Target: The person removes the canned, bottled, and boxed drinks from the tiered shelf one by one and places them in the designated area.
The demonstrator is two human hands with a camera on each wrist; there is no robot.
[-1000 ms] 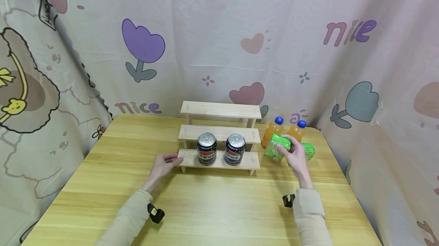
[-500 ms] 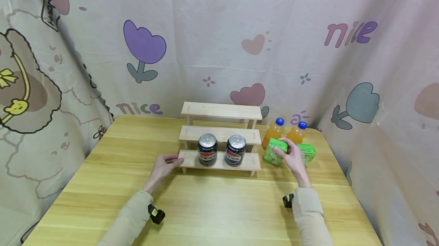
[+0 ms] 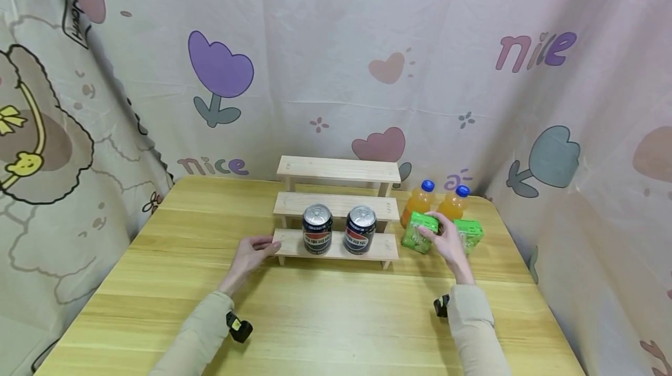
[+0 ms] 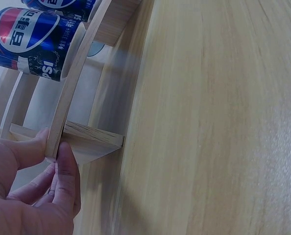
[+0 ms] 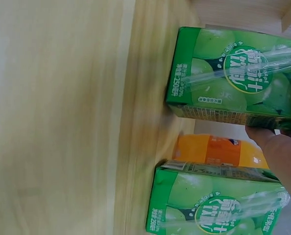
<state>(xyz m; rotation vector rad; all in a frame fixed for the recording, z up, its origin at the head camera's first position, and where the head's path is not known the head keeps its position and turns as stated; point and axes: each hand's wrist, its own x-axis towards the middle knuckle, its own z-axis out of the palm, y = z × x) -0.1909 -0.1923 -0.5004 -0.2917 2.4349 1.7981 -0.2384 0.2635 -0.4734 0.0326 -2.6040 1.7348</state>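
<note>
At the left end of a three-tier wooden display shelf (image 3: 385,246), my left hand (image 3: 251,259) pinches the lowest board between thumb and fingers. Two dark blue Pepsi cans, a left one (image 3: 317,236) and a right one (image 3: 360,236), stand on that board. My right hand (image 3: 450,246) grips a green grape juice box (image 3: 415,240) just right of the shelf. It is upright; in the right wrist view, its base is close to or on the table. A second green juice box (image 5: 219,203) stands beside it, partly behind the hand in the head view.
Behind the juice boxes stand two orange juice bottles with blue caps, one nearer the shelf (image 3: 420,200) and one farther right (image 3: 454,203). Everything is on a wooden table (image 3: 336,317), with a patterned curtain (image 3: 325,61) hanging along its back and sides.
My right hand has lowered the juice box a little, turning it from tilted to upright. It barely moves in the last half second. The left hand keeps its place on the shelf.
</note>
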